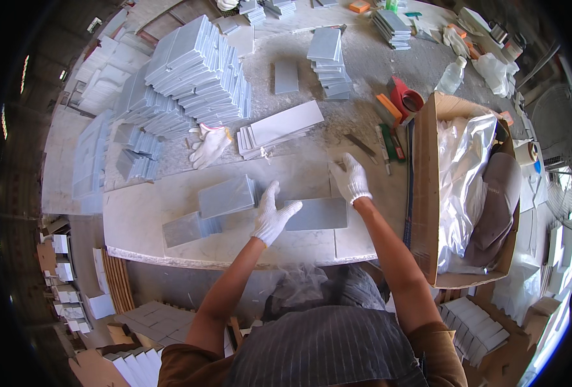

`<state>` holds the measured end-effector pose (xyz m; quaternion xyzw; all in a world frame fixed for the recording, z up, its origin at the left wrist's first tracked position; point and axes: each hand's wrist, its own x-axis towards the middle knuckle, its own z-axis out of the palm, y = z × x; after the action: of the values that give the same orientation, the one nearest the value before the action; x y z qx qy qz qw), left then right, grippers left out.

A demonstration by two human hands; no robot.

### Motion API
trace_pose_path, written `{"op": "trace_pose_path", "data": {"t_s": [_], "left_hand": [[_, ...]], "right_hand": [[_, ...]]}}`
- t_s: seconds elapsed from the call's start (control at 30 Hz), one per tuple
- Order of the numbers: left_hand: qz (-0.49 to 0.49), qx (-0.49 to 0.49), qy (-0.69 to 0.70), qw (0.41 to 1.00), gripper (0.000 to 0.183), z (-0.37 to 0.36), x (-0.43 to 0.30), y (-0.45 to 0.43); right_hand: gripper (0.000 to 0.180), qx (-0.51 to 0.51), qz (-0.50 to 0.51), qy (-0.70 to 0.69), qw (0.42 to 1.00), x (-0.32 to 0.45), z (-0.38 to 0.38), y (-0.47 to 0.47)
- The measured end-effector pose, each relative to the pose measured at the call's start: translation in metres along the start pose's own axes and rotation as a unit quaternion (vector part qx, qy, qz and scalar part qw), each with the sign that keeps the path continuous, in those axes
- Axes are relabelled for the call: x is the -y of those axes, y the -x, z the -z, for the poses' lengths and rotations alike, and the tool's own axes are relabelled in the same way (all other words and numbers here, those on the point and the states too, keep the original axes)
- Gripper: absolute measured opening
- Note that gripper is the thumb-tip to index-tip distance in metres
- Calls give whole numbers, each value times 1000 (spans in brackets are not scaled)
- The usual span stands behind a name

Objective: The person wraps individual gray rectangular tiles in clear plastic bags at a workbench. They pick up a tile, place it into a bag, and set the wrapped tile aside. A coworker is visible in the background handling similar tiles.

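Note:
My left hand (272,217), in a white knit glove, is over the marble-topped bench with thumb and fingers apart. Its thumb overlaps the upper left corner of a single grey rectangular tile (318,215); whether it touches is unclear. Just beyond the tile's upper right corner is my right hand (352,181), also gloved, fingers spread and holding nothing. Left of my left hand, a short stack of grey tiles (225,197) leans askew, and a second small stack (183,229) lies in front of it.
Tall tile stacks (189,72) rise at back left, near a loose glove (212,146) and white strips (281,126). At right, an open cardboard box (423,193) holds clear plastic and a cap. A metal blade (361,146), marker (382,149) and red tape dispenser (404,101) lie near it.

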<state>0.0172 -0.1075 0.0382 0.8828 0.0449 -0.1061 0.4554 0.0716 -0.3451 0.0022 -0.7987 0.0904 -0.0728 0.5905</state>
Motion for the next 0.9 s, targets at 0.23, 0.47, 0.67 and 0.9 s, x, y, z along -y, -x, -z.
{"op": "trace_pose_path", "data": {"t_s": [0.23, 0.47, 0.67, 0.9], "left_hand": [[53, 67, -3, 996, 99, 3, -15, -17], [41, 114, 86, 989, 67, 10, -47, -45], [-19, 178, 4, 984, 23, 52, -57, -21], [-326, 102, -170, 925, 19, 42, -35, 37]], "right_hand": [[20, -63, 95, 159, 981, 74, 5, -27], [15, -138, 218, 98, 961, 121, 19, -14], [13, 70, 364, 160, 915, 136, 78, 81], [20, 264, 255, 166, 916, 65, 87, 180]]}}
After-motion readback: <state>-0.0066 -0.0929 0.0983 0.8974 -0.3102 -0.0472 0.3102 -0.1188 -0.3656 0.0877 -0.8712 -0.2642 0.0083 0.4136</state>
